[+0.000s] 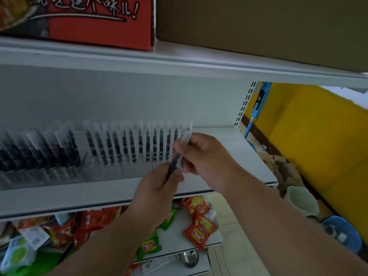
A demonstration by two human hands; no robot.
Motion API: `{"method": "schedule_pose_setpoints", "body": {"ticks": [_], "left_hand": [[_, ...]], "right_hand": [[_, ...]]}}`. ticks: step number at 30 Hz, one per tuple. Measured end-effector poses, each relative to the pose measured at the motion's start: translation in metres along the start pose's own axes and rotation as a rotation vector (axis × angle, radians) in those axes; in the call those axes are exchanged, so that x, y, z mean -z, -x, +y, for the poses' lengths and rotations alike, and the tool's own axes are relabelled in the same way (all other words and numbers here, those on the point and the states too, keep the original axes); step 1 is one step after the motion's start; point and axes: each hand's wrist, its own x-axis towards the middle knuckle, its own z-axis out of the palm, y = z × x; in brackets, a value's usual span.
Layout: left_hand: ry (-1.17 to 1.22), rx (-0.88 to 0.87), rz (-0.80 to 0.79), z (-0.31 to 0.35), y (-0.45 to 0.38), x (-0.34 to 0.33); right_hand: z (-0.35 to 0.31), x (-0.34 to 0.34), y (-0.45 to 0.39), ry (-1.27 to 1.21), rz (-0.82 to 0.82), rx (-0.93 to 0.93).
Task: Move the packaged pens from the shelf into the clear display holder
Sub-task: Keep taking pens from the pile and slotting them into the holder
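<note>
Both forearms reach up from the bottom edge. The left hand (159, 182) pinches the lower dark end of a packaged pen (176, 156), and the right hand (201, 154) has its grip grasping the clear upper end of the same pen; it is tilted, just in front of the white shelf (239, 148). Behind it, the clear display holder (103, 172) stands on the shelf with a row of packaged pens (131, 144) upright in it. Below, red and green snack packets (199, 226) lie on a lower shelf. Above sit a red carton (89, 20) and a brown box (258, 26)
</note>
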Motion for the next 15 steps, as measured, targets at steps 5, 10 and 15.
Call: {"method": "schedule_pose_setpoints", "body": {"ticks": [5, 10, 15], "left_hand": [[-0.391, -0.158, 0.039, 0.0, -0.006, 0.014], [-0.773, -0.303, 0.082, -0.005, -0.016, 0.024], [-0.984, -0.22, -0.021, -0.025, -0.017, 0.025]], "right_hand": [[0.004, 0.033, -0.012, 0.002, 0.35, 0.071], [0.001, 0.053, -0.029, 0.367, 0.48, 0.196], [0.007, 0.041, -0.039, 0.51, 0.438, 0.226]]}}
